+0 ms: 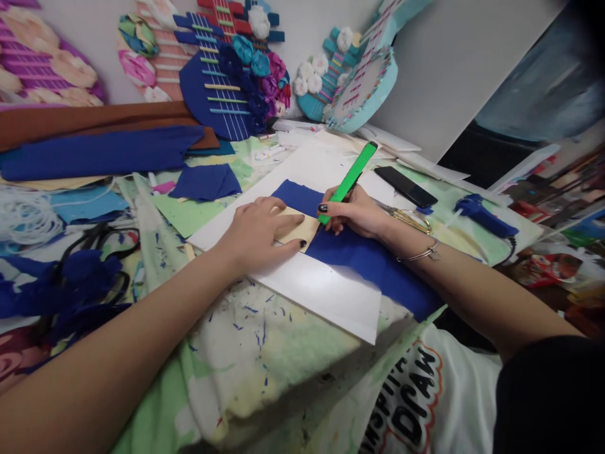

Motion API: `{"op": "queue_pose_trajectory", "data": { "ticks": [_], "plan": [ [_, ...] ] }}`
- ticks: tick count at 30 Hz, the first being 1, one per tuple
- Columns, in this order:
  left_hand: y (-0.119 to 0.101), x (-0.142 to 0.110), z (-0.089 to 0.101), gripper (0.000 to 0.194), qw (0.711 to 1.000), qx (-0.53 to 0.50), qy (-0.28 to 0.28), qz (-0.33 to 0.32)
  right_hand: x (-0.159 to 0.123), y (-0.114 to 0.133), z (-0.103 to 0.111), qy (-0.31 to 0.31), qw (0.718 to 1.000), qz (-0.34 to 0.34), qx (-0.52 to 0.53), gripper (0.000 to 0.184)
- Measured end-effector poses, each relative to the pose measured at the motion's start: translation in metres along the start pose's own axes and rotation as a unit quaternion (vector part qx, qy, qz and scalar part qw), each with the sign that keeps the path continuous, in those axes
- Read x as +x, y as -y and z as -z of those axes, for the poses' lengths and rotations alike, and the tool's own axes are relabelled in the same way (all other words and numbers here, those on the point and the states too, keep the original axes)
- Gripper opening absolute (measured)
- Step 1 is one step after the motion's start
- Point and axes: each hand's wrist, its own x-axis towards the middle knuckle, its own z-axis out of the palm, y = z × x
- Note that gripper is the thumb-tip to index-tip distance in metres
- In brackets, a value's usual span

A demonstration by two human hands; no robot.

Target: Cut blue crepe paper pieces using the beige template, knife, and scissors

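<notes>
L hand (258, 234) flat, fingers spread, on pale yellow piece (309, 231) atop blue sheet (352, 260); R hand (352, 211) w/ fingers closed round green marker (350, 183), tip by yellow piece's R edge. Blue sheet partly on white board (331, 293) on bench (265, 372); scissors (410, 217) & phone (405, 186) near R hand, blue glue gun (486, 215) further R

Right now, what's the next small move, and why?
Probably draw the green tool slightly along the cream piece's edge: the right hand has its tip down there, against the blue sheet, while the left hand presses on the cream piece with spread fingers.
</notes>
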Motion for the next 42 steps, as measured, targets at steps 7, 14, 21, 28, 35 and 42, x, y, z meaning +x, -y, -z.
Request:
{"op": "queue_pose_trajectory", "data": {
  "ticks": [7, 14, 21, 28, 35, 42],
  "plan": [
    [-0.0002, 0.0001, 0.0004, 0.045, 1.0, 0.003, 0.004, 0.001, -0.0008, 0.0021, -0.0015, -0.005, 1.0, -0.013, -0.007, 0.028],
    [0.0003, 0.0002, -0.0001, 0.045, 1.0, 0.006, 0.005, 0.003, -0.0005, 0.0018, -0.0009, -0.002, 1.0, -0.007, -0.011, 0.028],
    [-0.0019, 0.0, 0.0008, 0.046, 1.0, 0.001, 0.005, 0.015, -0.0009, 0.0016, -0.0002, 0.005, 1.0, 0.003, -0.018, 0.028],
    [-0.0017, 0.0002, 0.0012, 0.047, 1.0, 0.004, 0.003, 0.008, -0.0011, 0.0018, -0.0004, 0.003, 1.0, 0.005, -0.027, 0.028],
    [-0.0018, 0.0002, 0.0009, 0.045, 1.0, 0.006, 0.001, 0.01, -0.002, 0.0025, -0.0013, 0.003, 0.999, 0.006, -0.042, 0.028],
    [-0.0022, 0.0002, 0.0019, 0.046, 1.0, -0.002, 0.011, 0.017, -0.0017, 0.0037, -0.0022, -0.011, 1.0, -0.005, -0.022, 0.03]
  ]
}}
